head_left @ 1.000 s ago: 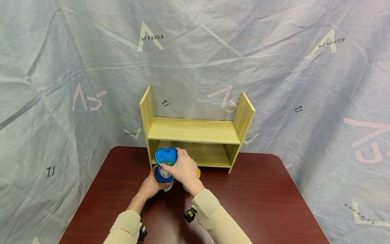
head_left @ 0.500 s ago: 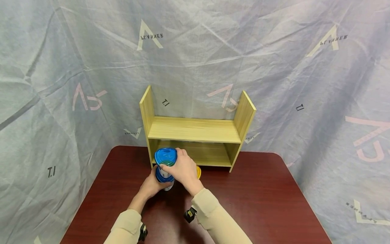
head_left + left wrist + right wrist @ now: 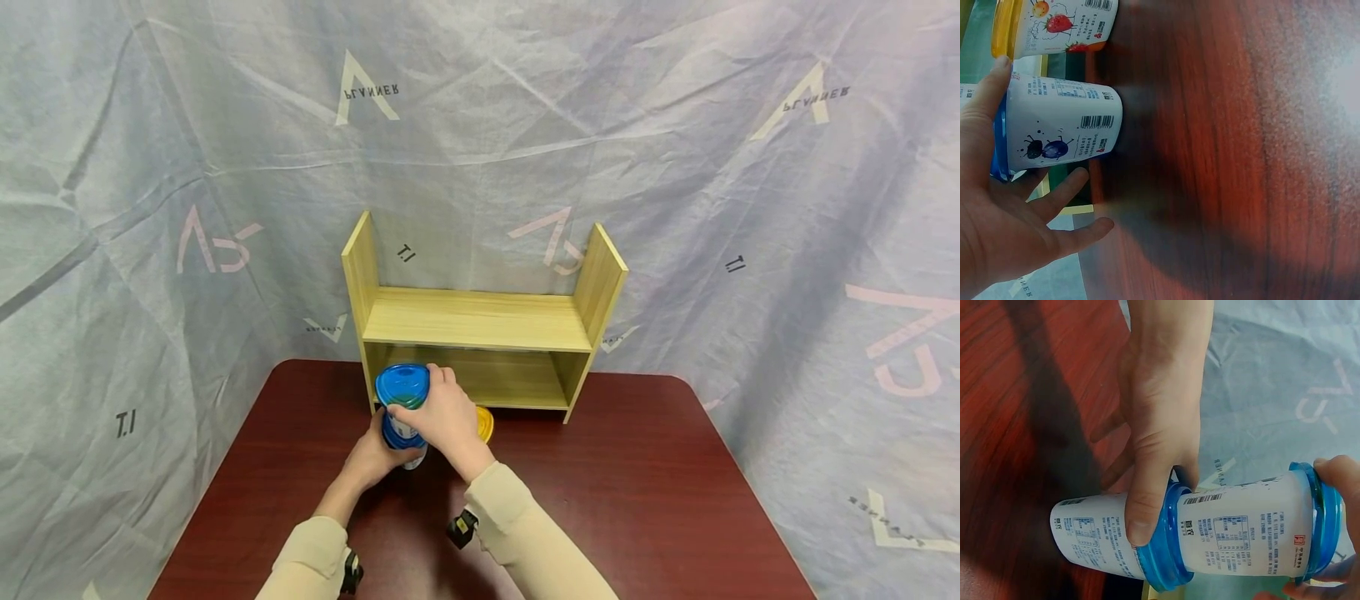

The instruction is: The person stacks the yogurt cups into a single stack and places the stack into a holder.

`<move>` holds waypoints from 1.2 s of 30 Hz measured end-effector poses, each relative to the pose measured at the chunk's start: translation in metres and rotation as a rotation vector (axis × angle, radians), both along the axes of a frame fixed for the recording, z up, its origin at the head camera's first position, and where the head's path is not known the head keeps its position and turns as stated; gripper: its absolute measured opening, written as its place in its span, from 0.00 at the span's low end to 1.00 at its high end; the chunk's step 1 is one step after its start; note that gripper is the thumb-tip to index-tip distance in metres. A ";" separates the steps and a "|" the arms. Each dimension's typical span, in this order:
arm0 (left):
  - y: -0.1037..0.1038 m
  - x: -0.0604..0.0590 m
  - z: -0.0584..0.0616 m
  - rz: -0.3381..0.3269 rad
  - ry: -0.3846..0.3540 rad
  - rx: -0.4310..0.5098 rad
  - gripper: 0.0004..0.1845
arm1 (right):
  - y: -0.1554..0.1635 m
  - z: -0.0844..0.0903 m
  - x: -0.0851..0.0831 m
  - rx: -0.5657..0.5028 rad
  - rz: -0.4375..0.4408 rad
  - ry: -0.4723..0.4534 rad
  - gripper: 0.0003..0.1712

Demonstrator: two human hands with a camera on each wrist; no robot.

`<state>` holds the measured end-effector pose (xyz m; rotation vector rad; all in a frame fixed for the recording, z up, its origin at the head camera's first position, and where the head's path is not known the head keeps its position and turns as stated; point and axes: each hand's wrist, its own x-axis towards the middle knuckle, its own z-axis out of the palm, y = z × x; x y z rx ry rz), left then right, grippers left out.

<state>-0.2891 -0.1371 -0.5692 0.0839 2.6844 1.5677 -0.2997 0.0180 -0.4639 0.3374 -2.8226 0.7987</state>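
We see a dark red-brown wooden counter (image 3: 637, 492) with rounded far corners, its grain glossy under soft, even light. Beyond our hands stands a small light-wood shelf (image 3: 480, 321) with two tiers and raised side panels, set at the counter's far edge. Behind it and out to both sides of our hands hangs a wrinkled grey fabric backdrop (image 3: 675, 167) printed with pale pink and cream logos and small black lettering.

Head view overhead, wrist views close, shared cups (image 3: 403, 408)
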 end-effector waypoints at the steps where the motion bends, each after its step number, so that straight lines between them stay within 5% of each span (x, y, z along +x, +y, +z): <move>1: 0.000 0.000 0.000 0.001 -0.001 0.000 0.57 | 0.000 -0.001 0.000 -0.005 0.000 -0.004 0.55; 20: 0.000 0.001 -0.005 -0.005 -0.013 -0.008 0.59 | 0.015 -0.014 0.001 -0.067 0.045 -0.022 0.60; 28: -0.002 0.001 -0.005 0.015 -0.009 -0.004 0.59 | 0.039 -0.020 -0.002 -0.125 -0.023 0.029 0.49; 36: 0.000 -0.001 -0.005 0.026 -0.019 -0.020 0.60 | 0.078 -0.049 -0.007 -0.057 -0.136 0.020 0.44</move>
